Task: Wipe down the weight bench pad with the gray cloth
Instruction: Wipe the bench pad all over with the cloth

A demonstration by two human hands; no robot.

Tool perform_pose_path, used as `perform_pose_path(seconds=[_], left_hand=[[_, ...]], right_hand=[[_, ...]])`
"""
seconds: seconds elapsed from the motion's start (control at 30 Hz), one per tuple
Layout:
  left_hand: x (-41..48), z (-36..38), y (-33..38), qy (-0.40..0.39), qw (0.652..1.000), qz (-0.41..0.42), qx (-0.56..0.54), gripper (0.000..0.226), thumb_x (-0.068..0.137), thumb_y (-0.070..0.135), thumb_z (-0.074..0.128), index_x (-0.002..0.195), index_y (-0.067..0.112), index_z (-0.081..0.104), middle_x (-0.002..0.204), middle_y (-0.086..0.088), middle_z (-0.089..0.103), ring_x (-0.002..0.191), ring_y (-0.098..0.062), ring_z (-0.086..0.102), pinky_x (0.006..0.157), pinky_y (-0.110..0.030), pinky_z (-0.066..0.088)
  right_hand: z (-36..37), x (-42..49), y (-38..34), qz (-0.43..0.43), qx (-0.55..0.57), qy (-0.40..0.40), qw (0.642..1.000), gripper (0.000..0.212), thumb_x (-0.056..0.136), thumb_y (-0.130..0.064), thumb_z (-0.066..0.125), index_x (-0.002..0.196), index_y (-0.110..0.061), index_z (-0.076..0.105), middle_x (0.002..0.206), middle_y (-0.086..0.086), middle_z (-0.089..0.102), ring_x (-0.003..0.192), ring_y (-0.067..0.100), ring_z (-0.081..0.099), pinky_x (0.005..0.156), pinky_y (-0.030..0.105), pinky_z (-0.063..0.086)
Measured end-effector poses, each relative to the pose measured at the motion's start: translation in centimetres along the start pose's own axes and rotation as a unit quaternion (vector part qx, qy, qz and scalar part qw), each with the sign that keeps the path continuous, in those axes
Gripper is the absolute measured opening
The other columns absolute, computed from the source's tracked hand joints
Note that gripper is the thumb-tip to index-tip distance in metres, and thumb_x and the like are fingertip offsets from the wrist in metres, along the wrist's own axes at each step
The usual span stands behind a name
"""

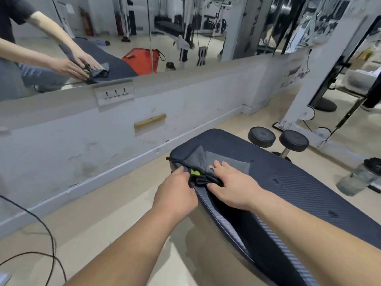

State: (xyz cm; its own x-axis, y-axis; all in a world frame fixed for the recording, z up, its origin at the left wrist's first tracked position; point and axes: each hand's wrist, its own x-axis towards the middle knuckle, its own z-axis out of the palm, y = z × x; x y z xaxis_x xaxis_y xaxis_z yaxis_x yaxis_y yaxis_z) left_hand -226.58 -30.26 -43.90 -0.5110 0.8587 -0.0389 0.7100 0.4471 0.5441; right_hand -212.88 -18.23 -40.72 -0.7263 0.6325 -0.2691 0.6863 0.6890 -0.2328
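The dark blue weight bench pad [299,182] runs from the centre toward the lower right. A gray cloth [228,163] with a black hem and a yellow-green tag lies bunched on the pad's near-left end. My left hand [177,188] pinches the cloth's dark folded edge at the pad's side. My right hand [233,184] lies over the cloth with its fingers spread on it and its thumb against the dark fold. Part of the cloth is hidden under both hands.
A low white wall with a mirror above it [123,38] stands to the left and ahead. Two black roller pads [278,138] sit beyond the bench. A clear bottle [358,176] stands on the floor at right. A black cable [41,240] loops at lower left.
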Motion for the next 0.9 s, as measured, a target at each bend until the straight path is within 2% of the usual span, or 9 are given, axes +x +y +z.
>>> perform_pose_path(seconds=[0.17,0.27,0.33,0.4,0.53,0.63,0.7,0.8,0.9], left_hand=[[1.3,0.2,-1.2,-0.007,0.999,-0.013,-0.035,0.028,0.087,0.027,0.053,0.11,0.018,0.067,0.157,0.005,0.04,0.133,-0.02,0.052,0.1,-0.039,0.051],[1.8,0.4,-1.1,-0.03,0.999,-0.001,-0.022,0.037,0.095,0.023,0.052,0.128,0.011,0.061,0.17,0.0,0.015,0.153,-0.016,0.024,0.117,-0.035,0.036],[1.8,0.3,-1.3,-0.032,0.999,0.005,-0.037,0.032,0.094,0.019,0.048,0.121,0.012,0.064,0.17,-0.004,0.015,0.155,-0.018,0.018,0.119,-0.034,0.032],[1.5,-0.1,-1.7,-0.018,0.998,0.007,-0.067,0.029,0.088,0.02,0.046,0.107,0.018,0.069,0.161,0.0,0.031,0.148,-0.022,0.034,0.113,-0.034,0.04],[1.0,-1.4,-2.8,0.047,0.996,-0.041,-0.064,0.032,0.089,0.013,0.053,0.109,0.022,0.076,0.151,0.003,0.048,0.137,-0.021,0.047,0.105,-0.025,0.04],[1.0,-1.6,-2.8,0.11,0.989,-0.052,-0.082,0.02,0.085,0.009,0.053,0.094,0.024,0.063,0.118,0.006,0.056,0.1,-0.022,0.058,0.08,-0.032,0.047],[1.1,-1.4,-2.1,0.128,0.987,-0.035,-0.093,0.023,0.081,0.006,0.053,0.093,0.025,0.054,0.109,0.008,0.051,0.092,-0.021,0.053,0.075,-0.033,0.044],[0.7,-0.5,-0.9,0.124,0.989,0.039,-0.065,0.038,0.079,0.006,0.053,0.112,0.024,0.057,0.126,0.008,0.05,0.118,-0.019,0.05,0.098,-0.033,0.046],[0.5,0.4,0.5,0.088,0.99,0.102,-0.037,0.059,0.08,0.005,0.05,0.137,0.022,0.055,0.158,0.0,0.038,0.145,-0.02,0.033,0.119,-0.027,0.027]], right_hand=[[-1.3,7.9,-1.4,-0.003,0.007,0.016,1.0,0.069,0.103,-0.048,0.041,0.164,-0.024,0.02,0.175,-0.003,0.01,0.161,0.018,0.006,0.128,0.037,0.008],[-1.9,11.0,-1.9,-0.005,-0.009,0.017,1.0,0.071,0.103,-0.048,0.039,0.165,-0.024,0.016,0.175,0.001,0.005,0.161,0.021,0.003,0.129,0.038,0.005],[-1.8,11.4,-1.8,-0.007,-0.01,0.018,1.0,0.07,0.103,-0.048,0.039,0.165,-0.025,0.017,0.175,-0.001,0.006,0.161,0.02,0.004,0.129,0.038,0.005],[-1.6,10.2,-1.6,-0.019,-0.01,0.018,1.0,0.069,0.102,-0.049,0.04,0.165,-0.029,0.019,0.175,-0.004,0.008,0.161,0.017,0.007,0.129,0.037,0.008],[-0.3,3.3,-1.1,-0.091,-0.029,0.01,0.995,0.068,0.102,-0.051,0.043,0.164,-0.033,0.022,0.174,-0.012,0.011,0.16,0.008,0.008,0.13,0.033,0.014],[1.0,-2.6,-0.2,-0.146,-0.071,0.002,0.987,0.068,0.101,-0.056,0.038,0.163,-0.037,0.019,0.173,-0.016,0.007,0.159,0.003,0.004,0.13,0.027,0.009],[0.8,-3.4,0.7,-0.155,-0.079,-0.019,0.985,0.068,0.1,-0.059,0.036,0.163,-0.041,0.019,0.171,-0.02,0.005,0.158,-0.001,0.002,0.128,0.021,0.004],[-0.3,0.0,1.9,-0.139,-0.043,-0.03,0.989,0.066,0.1,-0.057,0.044,0.162,-0.044,0.023,0.17,-0.022,0.011,0.156,-0.004,0.007,0.129,0.024,0.009],[-0.8,4.5,2.0,-0.086,-0.012,-0.003,0.996,0.069,0.102,-0.051,0.046,0.164,-0.034,0.02,0.174,-0.01,0.013,0.16,0.007,0.008,0.13,0.03,0.007]])
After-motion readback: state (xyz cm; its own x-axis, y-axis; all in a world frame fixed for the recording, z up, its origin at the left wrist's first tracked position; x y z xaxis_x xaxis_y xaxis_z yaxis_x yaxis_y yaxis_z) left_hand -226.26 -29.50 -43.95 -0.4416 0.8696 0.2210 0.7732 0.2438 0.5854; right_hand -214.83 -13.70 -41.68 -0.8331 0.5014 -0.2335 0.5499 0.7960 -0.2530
